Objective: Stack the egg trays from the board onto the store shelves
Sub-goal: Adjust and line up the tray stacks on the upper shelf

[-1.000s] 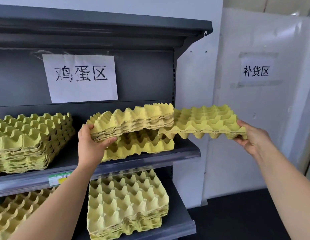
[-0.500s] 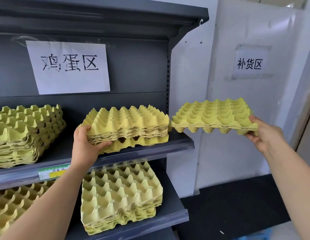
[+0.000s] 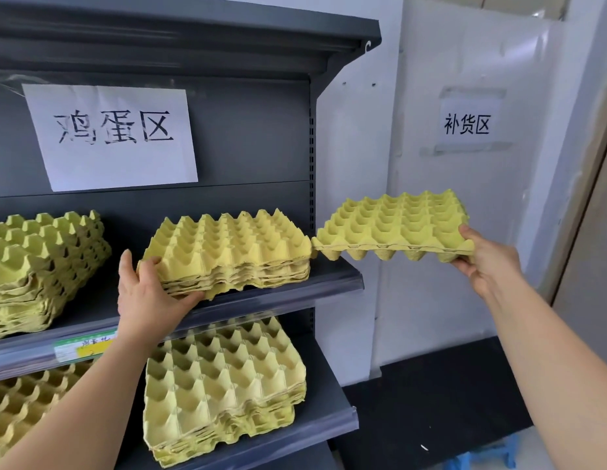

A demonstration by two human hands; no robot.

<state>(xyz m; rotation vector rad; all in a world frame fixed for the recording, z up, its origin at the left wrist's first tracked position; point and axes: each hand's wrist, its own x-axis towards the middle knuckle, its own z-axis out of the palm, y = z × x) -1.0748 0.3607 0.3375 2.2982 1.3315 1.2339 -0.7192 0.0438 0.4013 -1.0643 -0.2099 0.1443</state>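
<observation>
Hands work yellow egg trays at a grey store rack. The left hand [image 3: 149, 293] grips the front left corner of a tray stack [image 3: 234, 252] standing at the right end of the shelf [image 3: 295, 290], thumb along its lower front edge. The right hand [image 3: 488, 262] pinches the right edge of a loose tray [image 3: 397, 222], held level in the air beyond the shelf's right end, its left edge just beside the stack's top.
</observation>
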